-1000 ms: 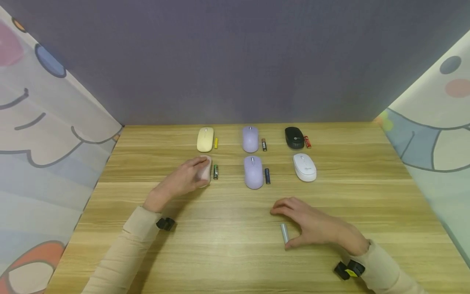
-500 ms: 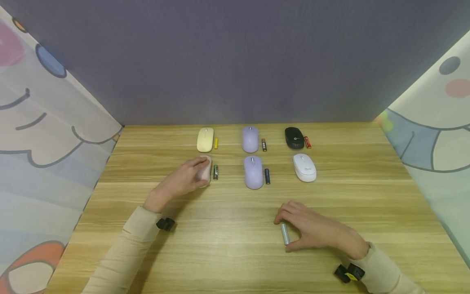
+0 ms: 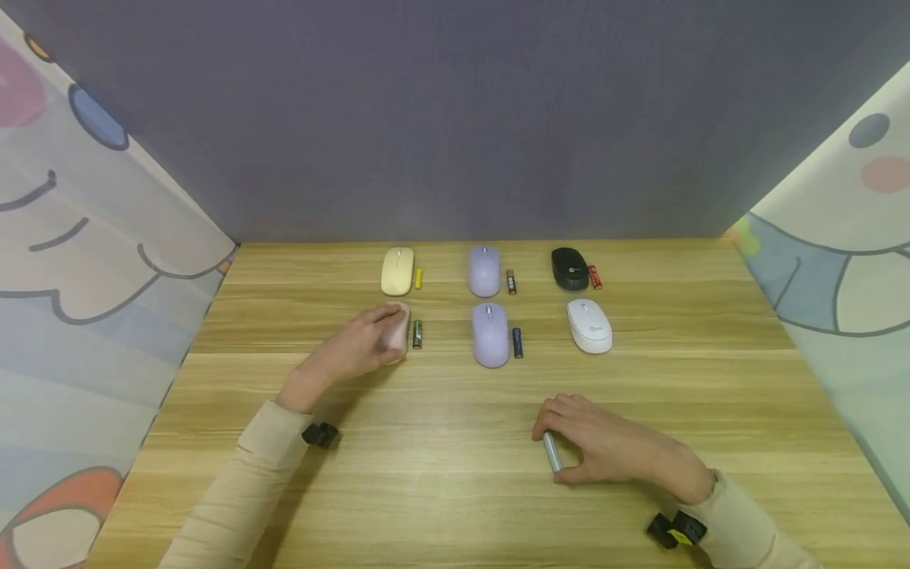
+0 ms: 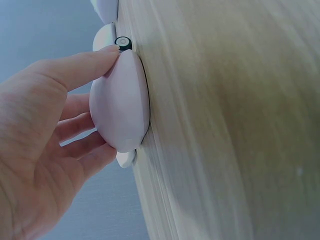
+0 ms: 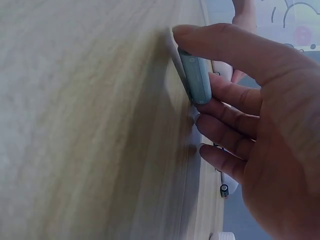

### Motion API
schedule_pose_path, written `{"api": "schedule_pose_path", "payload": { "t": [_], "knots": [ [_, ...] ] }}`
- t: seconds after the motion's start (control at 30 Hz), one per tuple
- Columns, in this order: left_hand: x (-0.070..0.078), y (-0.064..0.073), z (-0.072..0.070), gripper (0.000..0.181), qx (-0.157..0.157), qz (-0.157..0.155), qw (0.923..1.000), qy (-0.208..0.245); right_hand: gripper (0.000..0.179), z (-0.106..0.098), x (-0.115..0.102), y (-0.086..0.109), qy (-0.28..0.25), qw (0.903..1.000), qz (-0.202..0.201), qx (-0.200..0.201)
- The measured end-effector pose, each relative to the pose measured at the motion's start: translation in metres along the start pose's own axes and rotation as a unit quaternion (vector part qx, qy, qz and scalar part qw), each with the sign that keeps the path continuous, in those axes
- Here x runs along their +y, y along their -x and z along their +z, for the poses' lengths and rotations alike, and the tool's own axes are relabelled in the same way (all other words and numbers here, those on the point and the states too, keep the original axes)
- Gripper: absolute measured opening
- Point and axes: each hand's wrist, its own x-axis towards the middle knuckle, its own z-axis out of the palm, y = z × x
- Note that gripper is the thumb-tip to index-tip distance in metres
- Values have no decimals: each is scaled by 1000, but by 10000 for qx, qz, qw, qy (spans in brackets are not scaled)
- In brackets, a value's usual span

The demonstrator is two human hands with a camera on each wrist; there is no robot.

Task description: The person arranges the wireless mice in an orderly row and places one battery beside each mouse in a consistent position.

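Observation:
My left hand point(image 3: 348, 344) grips a pale pink computer mouse point(image 4: 121, 102) on the table, thumb on one side and fingers on the other. A green-and-black battery point(image 3: 417, 334) lies just right of that mouse. Lower right, my right hand point(image 3: 604, 442) pinches a pale blue-grey battery point(image 3: 551, 452) lengthwise, thumb at its near end and a finger at its far end. In the right wrist view the battery point(image 5: 195, 77) sits close over the wood, with the other fingers spread beside it. Whether it touches the table is hard to tell.
Behind stand a yellow mouse point(image 3: 397, 272) with a yellow battery point(image 3: 419, 278), two lilac mice point(image 3: 490, 336) with a dark blue battery point(image 3: 517, 343) and a black one point(image 3: 511, 282), a black mouse point(image 3: 569, 269) with a red battery point(image 3: 595, 276), and a white mouse point(image 3: 589, 325). A grey panel point(image 3: 455, 118) closes the back.
My right hand's fingers have drawn in toward the thumb, from spread around the pale battery to pinching it at both ends. My left hand has stayed on the pink mouse.

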Motion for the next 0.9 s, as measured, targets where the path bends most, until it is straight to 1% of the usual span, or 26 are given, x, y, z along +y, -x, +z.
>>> {"api": "schedule_pose_path", "payload": {
  "t": [0.17,0.33,0.43,0.67,0.9],
  "knots": [
    [1,0,0,74,4,1,10000,17,43,-4,1,1,-170,9996,197,-48],
    [0,0,0,73,-4,-21,10000,31,46,-10,6,1,-448,9985,318,24],
    [0,0,0,73,-16,-45,10000,34,47,-15,10,1,-494,9981,353,126],
    [-2,1,2,74,16,-36,10000,57,54,-30,19,3,-113,9970,296,712],
    [0,1,-1,73,-7,-56,10000,36,52,-47,31,8,63,9923,565,1101]
  ]
}}
